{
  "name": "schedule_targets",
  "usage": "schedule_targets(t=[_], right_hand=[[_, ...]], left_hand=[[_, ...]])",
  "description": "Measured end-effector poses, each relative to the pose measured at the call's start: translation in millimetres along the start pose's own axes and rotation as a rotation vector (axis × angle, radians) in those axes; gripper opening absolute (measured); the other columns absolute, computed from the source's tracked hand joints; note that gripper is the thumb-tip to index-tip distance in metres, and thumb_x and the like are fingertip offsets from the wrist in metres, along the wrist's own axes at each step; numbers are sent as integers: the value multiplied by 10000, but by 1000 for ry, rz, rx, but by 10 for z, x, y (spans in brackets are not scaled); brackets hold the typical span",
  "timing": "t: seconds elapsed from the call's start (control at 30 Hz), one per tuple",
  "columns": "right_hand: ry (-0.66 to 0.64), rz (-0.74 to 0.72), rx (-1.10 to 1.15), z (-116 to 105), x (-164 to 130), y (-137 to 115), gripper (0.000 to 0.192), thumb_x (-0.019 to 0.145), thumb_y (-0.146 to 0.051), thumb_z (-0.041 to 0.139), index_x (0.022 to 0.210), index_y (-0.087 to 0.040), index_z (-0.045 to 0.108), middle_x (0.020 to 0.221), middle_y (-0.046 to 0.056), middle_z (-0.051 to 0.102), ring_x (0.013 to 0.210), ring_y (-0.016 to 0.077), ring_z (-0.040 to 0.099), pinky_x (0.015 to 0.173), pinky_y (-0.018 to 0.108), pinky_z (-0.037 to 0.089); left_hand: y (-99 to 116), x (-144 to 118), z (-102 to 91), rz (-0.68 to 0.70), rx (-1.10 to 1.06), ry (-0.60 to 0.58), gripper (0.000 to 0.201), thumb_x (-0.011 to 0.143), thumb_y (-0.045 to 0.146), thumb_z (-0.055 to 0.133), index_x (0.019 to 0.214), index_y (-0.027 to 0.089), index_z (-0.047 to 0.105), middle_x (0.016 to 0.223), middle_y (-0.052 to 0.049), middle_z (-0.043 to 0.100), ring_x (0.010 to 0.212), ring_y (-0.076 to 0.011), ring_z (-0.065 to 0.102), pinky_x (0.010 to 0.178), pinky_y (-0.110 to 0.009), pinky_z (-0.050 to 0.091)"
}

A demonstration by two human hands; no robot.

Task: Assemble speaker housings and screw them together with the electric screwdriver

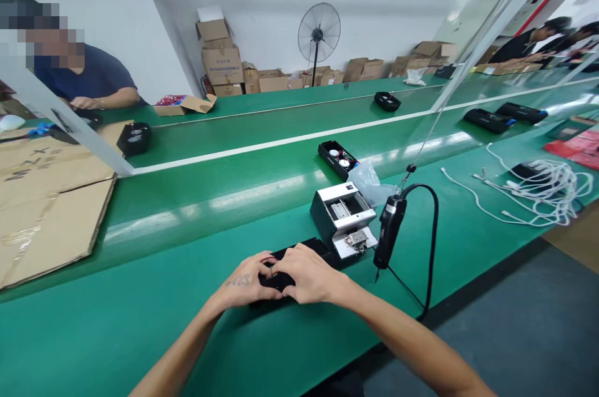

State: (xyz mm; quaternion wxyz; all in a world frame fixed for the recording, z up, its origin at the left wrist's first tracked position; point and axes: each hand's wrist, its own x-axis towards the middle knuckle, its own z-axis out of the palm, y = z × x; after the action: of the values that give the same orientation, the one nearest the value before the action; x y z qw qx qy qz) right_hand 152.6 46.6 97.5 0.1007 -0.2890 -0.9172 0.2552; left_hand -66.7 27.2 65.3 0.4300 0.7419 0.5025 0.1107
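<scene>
Black plastic, a long flat casing (299,251), is pinned to the near edge of the green bench (140,322) by both hands, and it lies lengthwise so that each end can be reached without turning it. The left hand (248,281) is pressed on the near end, fingers curled down over the casing, and a thin red wire is seen by its knuckles. The right hand (309,275) is laid over the middle of the same part, fingertips closed on it and touching the left hand; what is pinched beneath them cannot be told, since the hands cover it. The far end of the casing is left bare and lies against a black-and-white metal fixture (344,219), which is set just beyond the hands, probably so that parts can be passed across with little reach. An electric screwdriver (388,231) is hung tip-down from a cord just to the right of the fixture, kept close to the right hand yet off the surface. A clear plastic bag (369,181) and an open black tray (337,158) are placed further back. White cables (538,188) are heaped well apart to the right. Across the belt, flattened cardboard (47,197) is spread before a seated co-worker (88,82).
</scene>
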Motion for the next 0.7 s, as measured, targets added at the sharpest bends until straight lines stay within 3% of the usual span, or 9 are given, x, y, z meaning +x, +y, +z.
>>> schedule_targets(t=[0.1,0.2,0.23,0.27,0.3,0.4,0.47,0.53,0.7], right_hand=[[561,-15,162,-60,-377,82,352,882,-218,697,1231,-233,655,1178,91,724,1115,254,653,971,411,500],[1306,262,71,-145,-780,375,281,919,-259,681,1194,-218,647,1128,114,677,1066,266,641,925,431,525],[1483,367,6,-166,-895,504,330,903,-302,706,1209,-199,637,1173,135,655,1089,282,631,920,442,525],[1564,474,-31,-181,-995,635,431,882,-363,728,1255,-177,617,1242,162,630,1127,305,621,934,463,522],[1553,577,-2,-188,-1076,758,529,874,-423,726,1314,-163,588,1303,183,611,1164,324,615,961,487,516],[1281,738,321,-159,-1217,1010,594,890,-537,663,1330,-148,575,1259,184,676,1125,325,670,970,494,538],[1243,725,433,-93,-1244,1051,561,829,-535,730,1220,-149,614,1124,153,733,1010,293,713,908,446,573],[1302,684,415,-8,-1244,1010,518,754,-485,808,1108,-156,622,950,99,747,824,244,718,783,383,592],[1222,613,529,13,-1193,784,352,775,-421,800,935,-177,602,577,-47,594,458,134,545,491,277,485]], left_hand=[[-48,-173,273,149,211,107,166,728,309,893,815,239,770,1339,-30,689,1456,-405,421,1201,-580,324],[-130,-317,597,393,429,302,142,784,305,858,812,234,738,1287,4,711,1447,-422,422,1171,-620,353],[-156,-346,685,444,477,365,174,778,316,863,798,221,718,1279,3,714,1442,-435,422,1161,-626,359],[-177,-364,755,478,515,416,215,759,328,878,783,211,699,1271,2,716,1433,-444,427,1157,-628,359],[-193,-370,803,495,539,452,251,738,338,895,773,207,684,1266,3,718,1426,-446,432,1158,-624,355],[-202,-348,837,506,543,497,273,741,362,897,766,217,668,1253,30,720,1419,-406,449,1163,-574,357],[-191,-327,813,516,530,512,267,769,384,876,756,224,662,1239,43,722,1419,-380,452,1163,-546,362],[-183,-317,795,519,530,522,268,778,393,866,749,225,659,1233,45,723,1424,-371,444,1172,-539,351],[-205,-326,808,508,527,528,253,766,368,868,740,230,657,1262,37,716,1436,-362,428,1184,-525,329]])
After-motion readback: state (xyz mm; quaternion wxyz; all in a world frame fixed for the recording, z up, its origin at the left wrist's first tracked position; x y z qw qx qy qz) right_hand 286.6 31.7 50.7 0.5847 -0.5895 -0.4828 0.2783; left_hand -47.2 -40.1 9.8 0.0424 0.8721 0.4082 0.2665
